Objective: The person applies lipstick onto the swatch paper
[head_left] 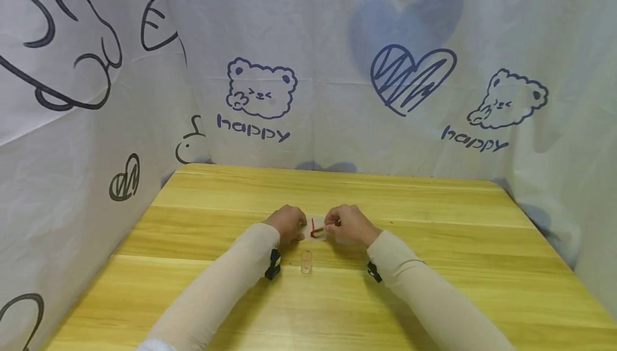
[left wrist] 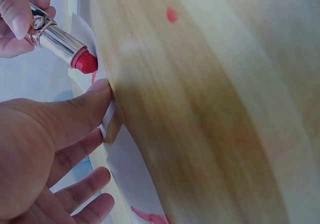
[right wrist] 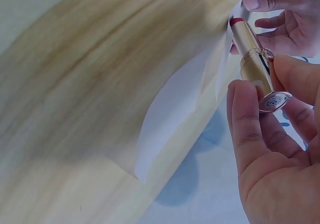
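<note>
My right hand (head_left: 351, 224) pinches a lipstick (left wrist: 62, 43) by its gold case between thumb and fingers. The exposed red tip points toward a small white paper (head_left: 317, 221) and meets or nearly meets it, next to a red line (head_left: 313, 224). On the paper's other side rests my left hand (head_left: 287, 223); its thumb (left wrist: 97, 91) presses near the sheet's edge while the other fingers spread loosely. In the right wrist view the lipstick (right wrist: 248, 46) shows its round base, and the left hand (right wrist: 287, 14) lies beyond the tip.
A small clear cap (head_left: 306, 261) stands on the wooden table (head_left: 231, 308), nearer me than the paper. More white paper (right wrist: 172, 104) lies by the right hand. Beside the left hand, another white piece (left wrist: 127, 159) bears a red smear (left wrist: 147, 216). Patterned white curtains (head_left: 313, 29) enclose the table.
</note>
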The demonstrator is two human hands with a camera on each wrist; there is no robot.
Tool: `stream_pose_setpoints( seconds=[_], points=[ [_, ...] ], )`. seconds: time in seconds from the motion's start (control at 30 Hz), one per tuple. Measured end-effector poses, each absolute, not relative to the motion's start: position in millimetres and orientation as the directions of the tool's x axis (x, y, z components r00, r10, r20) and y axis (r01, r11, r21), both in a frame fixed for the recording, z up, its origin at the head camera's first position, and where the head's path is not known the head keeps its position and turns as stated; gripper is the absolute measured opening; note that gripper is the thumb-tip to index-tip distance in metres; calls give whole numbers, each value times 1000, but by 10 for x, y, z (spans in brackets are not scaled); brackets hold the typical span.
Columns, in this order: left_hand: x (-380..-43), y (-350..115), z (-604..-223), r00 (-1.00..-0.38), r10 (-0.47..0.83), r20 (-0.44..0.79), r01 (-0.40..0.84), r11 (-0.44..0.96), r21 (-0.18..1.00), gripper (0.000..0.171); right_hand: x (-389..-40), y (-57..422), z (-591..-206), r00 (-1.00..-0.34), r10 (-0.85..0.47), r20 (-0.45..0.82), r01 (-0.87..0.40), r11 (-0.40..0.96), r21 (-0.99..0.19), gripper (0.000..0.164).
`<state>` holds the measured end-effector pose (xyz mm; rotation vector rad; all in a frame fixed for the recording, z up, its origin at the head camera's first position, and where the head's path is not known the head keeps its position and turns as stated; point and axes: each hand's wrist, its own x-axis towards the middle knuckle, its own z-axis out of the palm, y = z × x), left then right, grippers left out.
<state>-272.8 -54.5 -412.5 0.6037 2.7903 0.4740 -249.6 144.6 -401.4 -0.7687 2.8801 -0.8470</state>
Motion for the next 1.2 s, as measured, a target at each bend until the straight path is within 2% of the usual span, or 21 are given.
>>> stream_pose_setpoints(
  seconds=[0.5,0.97,1.2],
  points=[
    [-2741,-529,-4111,-883,440,-164,364,863,351,35,-2444,1422,-3938,-884,-467,35,-413,742,-529,5],
    [-2726,-538,-4118,-874,459,-159,392,860,326,33,-2471,1495,-3974,-877,-474,84,-435,705,-560,4],
    [-2742,-514,-4111,-868,475,-145,413,852,321,31,-2477,1591,-3938,-903,-416,107,-392,695,-603,7]
  ],
)
